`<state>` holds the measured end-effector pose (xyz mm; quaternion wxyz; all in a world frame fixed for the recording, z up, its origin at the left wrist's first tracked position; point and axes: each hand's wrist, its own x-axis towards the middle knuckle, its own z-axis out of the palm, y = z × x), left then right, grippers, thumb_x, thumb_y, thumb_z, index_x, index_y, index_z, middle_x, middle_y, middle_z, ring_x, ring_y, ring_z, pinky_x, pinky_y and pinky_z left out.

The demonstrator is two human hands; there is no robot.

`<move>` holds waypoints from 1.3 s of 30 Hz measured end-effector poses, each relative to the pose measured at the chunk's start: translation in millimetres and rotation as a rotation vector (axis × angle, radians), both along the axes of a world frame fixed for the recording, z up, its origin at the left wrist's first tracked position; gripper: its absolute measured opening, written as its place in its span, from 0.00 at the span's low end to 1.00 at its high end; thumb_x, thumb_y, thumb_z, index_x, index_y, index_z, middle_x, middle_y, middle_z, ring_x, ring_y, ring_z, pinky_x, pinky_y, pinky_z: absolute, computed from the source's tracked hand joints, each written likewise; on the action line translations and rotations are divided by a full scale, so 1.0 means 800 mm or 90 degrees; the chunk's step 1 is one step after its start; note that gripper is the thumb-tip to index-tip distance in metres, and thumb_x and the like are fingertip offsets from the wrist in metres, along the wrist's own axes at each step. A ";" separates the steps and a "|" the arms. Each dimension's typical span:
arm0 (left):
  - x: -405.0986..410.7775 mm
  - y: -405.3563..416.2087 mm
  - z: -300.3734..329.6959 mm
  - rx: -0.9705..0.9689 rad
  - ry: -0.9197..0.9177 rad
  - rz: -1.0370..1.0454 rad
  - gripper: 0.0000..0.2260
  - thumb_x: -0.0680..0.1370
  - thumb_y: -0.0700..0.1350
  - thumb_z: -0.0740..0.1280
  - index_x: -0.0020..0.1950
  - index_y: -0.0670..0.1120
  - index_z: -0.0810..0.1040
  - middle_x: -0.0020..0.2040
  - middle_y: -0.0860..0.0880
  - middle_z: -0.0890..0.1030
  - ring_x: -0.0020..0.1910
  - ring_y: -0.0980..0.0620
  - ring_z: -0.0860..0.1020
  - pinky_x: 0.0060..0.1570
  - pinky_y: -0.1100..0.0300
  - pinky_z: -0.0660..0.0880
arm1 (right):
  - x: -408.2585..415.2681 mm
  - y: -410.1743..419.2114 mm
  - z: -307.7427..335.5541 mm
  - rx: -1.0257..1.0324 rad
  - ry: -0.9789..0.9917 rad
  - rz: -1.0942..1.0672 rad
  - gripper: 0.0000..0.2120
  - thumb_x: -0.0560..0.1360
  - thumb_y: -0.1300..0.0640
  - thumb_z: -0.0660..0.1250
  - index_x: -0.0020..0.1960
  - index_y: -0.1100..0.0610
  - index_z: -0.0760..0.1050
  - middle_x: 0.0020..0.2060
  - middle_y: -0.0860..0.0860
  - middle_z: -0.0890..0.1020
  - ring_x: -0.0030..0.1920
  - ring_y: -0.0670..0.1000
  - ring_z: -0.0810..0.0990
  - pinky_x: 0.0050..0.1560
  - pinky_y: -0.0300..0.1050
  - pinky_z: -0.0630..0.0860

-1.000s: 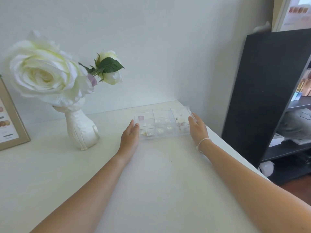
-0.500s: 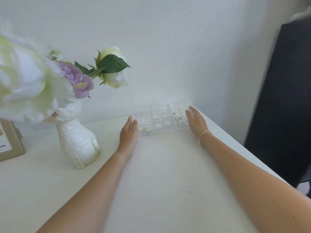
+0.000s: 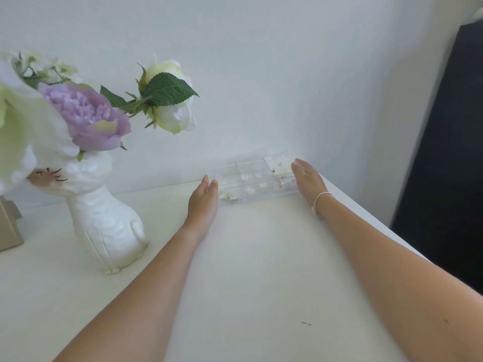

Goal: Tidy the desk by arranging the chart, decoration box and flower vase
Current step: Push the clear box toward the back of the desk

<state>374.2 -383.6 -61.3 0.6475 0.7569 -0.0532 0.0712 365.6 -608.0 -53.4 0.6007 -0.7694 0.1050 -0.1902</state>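
Flat hands (image 3: 202,202) (image 3: 308,182) flanking decoration box (image 3: 254,180), vase (image 3: 104,228) left

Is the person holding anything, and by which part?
The clear box, between flat hands: left hand against its left end, right hand against its right end.

The white desk (image 3: 248,270) fills the lower frame, its far edge against the wall and its right edge running diagonally from 1 o'clock down toward 4 o'clock. Directly on it stand 3 things. At 9 o'clock, a white cat-shaped flower vase (image 3: 104,231) stands upright with white and lilac flowers. At the far left edge, beyond 9 o'clock, the corner of a tan framed chart (image 3: 9,226) shows, mostly cut off. At 12 o'clock, near the wall, lies the clear decoration box (image 3: 254,180), divided into compartments with small pieces inside. A tiny dark speck (image 3: 305,323) lies at 5 o'clock.
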 end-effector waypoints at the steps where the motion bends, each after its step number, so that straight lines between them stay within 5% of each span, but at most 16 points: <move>1: 0.000 -0.001 0.000 0.005 0.002 0.003 0.23 0.80 0.51 0.55 0.74 0.47 0.59 0.75 0.52 0.61 0.74 0.54 0.59 0.67 0.61 0.57 | 0.001 -0.001 0.000 -0.001 0.003 0.001 0.23 0.78 0.48 0.53 0.72 0.52 0.62 0.72 0.48 0.65 0.71 0.49 0.63 0.69 0.44 0.58; 20: -0.010 0.005 -0.003 0.099 0.003 0.022 0.24 0.80 0.52 0.53 0.75 0.48 0.54 0.76 0.50 0.60 0.74 0.51 0.59 0.61 0.63 0.57 | -0.009 0.006 -0.006 -0.053 -0.037 -0.071 0.23 0.78 0.48 0.53 0.71 0.54 0.62 0.71 0.52 0.66 0.71 0.51 0.64 0.68 0.44 0.59; 25: -0.041 0.025 -0.003 0.094 -0.009 0.019 0.23 0.80 0.51 0.53 0.75 0.47 0.57 0.76 0.50 0.61 0.74 0.52 0.59 0.68 0.61 0.56 | -0.039 0.012 -0.011 -0.067 -0.083 -0.122 0.23 0.78 0.48 0.55 0.70 0.53 0.62 0.70 0.49 0.69 0.69 0.50 0.66 0.68 0.45 0.61; 33: -0.134 0.071 -0.004 0.056 -0.010 -0.008 0.21 0.80 0.49 0.56 0.73 0.49 0.61 0.73 0.52 0.66 0.70 0.58 0.64 0.60 0.69 0.57 | -0.113 0.069 -0.014 -0.132 -0.107 -0.081 0.21 0.78 0.49 0.57 0.69 0.54 0.65 0.68 0.49 0.71 0.67 0.50 0.69 0.64 0.40 0.62; 39: -0.212 0.128 0.001 -0.001 -0.003 -0.012 0.19 0.79 0.48 0.57 0.71 0.49 0.66 0.70 0.51 0.70 0.68 0.53 0.69 0.70 0.56 0.63 | -0.174 0.143 -0.014 -0.131 -0.101 -0.003 0.20 0.77 0.48 0.59 0.67 0.51 0.67 0.65 0.47 0.73 0.63 0.49 0.72 0.60 0.38 0.64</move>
